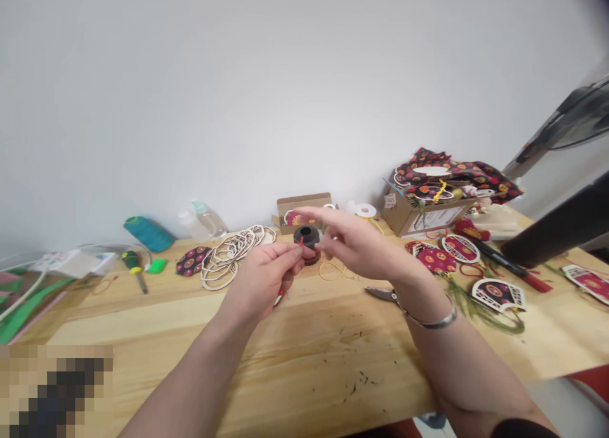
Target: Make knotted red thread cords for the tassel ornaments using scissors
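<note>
My left hand (276, 267) is closed in a pinch on a thin red cord (301, 242), whose end sticks up above the fingertips. A small red and white piece (280, 296) shows beneath that hand, mostly hidden by it. Just to the right, my right hand (349, 240) is raised with its index finger stretched out to the left and its thumb apart; nothing clear shows in it. Behind both hands a dark spool (307, 236) stands on the wooden table (304, 362).
Wooden frames (235, 251) and a teal thread cone (148, 232) lie left, near a screwdriver (135, 270). Scissors (380, 293) rest by my right wrist. Patterned ornaments (497, 295) and a cardboard box (423, 216) with fabric stand right, beside a black post (561, 219).
</note>
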Motion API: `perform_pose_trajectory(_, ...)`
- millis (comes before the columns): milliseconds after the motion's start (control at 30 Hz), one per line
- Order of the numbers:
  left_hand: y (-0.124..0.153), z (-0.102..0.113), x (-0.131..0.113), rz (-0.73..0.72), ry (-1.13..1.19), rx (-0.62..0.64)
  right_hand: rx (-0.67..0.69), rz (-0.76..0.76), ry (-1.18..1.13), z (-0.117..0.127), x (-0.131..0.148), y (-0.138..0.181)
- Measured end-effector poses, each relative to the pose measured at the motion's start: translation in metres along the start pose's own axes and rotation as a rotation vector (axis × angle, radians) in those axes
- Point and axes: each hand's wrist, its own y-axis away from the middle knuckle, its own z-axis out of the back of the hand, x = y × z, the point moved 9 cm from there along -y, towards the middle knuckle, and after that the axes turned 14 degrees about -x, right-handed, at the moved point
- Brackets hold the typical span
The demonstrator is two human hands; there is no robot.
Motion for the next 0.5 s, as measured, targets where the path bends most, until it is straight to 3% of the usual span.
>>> perform_pose_trajectory(133, -0.001, -0.004, 0.002, -0.036, -0.058, 0.036, 0.141, 0.063, -0.028, -0.023, -0.003, 0.001)
perform_pose_trajectory(300, -0.001, -0.003, 0.004, -0.057, -0.136, 0.044, 0.248, 0.030, -0.003, -0.027, -0.012, 0.004)
perform_pose_trajectory(400, -0.003, -0.002, 0.004, -0.056, -0.163, 0.036, 0.251, -0.033, -0.022, -0.029, -0.026, -0.002)
perform_pose_trajectory(500, -0.006, 0.002, 0.004, -0.029, -0.118, -0.020, 0.157, -0.057, 0.002, -0.030, -0.038, -0.017)
